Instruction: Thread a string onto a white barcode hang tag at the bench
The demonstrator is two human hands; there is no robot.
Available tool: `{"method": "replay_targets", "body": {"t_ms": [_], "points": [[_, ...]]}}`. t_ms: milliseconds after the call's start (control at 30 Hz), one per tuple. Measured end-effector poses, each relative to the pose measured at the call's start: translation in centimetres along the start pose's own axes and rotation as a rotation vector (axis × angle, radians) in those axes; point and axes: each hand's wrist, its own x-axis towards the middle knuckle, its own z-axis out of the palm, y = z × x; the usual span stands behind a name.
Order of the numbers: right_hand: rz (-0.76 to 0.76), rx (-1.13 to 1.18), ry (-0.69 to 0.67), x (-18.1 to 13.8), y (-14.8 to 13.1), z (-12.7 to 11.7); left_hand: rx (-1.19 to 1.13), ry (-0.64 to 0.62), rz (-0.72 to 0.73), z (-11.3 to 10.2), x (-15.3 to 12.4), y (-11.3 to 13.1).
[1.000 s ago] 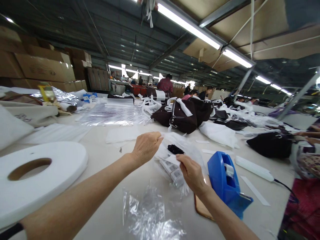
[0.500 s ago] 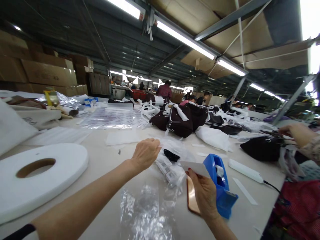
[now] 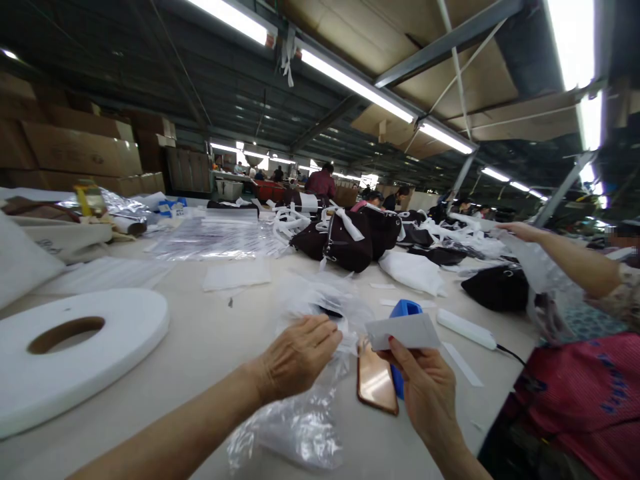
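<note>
My right hand (image 3: 425, 380) pinches a small white card (image 3: 400, 331), thumb on its near face. Beneath the card, a copper-coloured phone (image 3: 376, 383) lies on the table beside a blue tape dispenser (image 3: 406, 308), which my hand and the card partly cover. My left hand (image 3: 303, 353) is closed over a crumpled clear plastic bag (image 3: 305, 427), fingers bent together and their tips partly hidden. Something black (image 3: 330, 312) shows through the plastic just beyond those fingers.
A thick white roll (image 3: 125, 333) lies at left. Dark brown bags (image 3: 350, 240) with white wrapped handles sit farther back, near flat plastic sheets (image 3: 215, 237). A white corded tool (image 3: 465, 327) lies at right. A co-worker's arm (image 3: 575, 257) holds thin plastic over there.
My left hand has come down and right from the bag's far edge, across its middle. The card in my right hand has turned flatter toward me. The co-worker's arm has risen, lifting plastic.
</note>
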Motion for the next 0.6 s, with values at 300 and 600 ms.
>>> {"method": "replay_targets", "body": {"t_ms": [300,600], "points": [[0.023,0.04,-0.059,-3.3,-2.7,-1.3,-0.399,0.004,-0.446,5.9,-0.1,7.7],[0.019,0.134,0.003,-6.2,-6.0,-2.4,-0.967,0.09,-0.658,4.6,-1.7,10.4]]}}
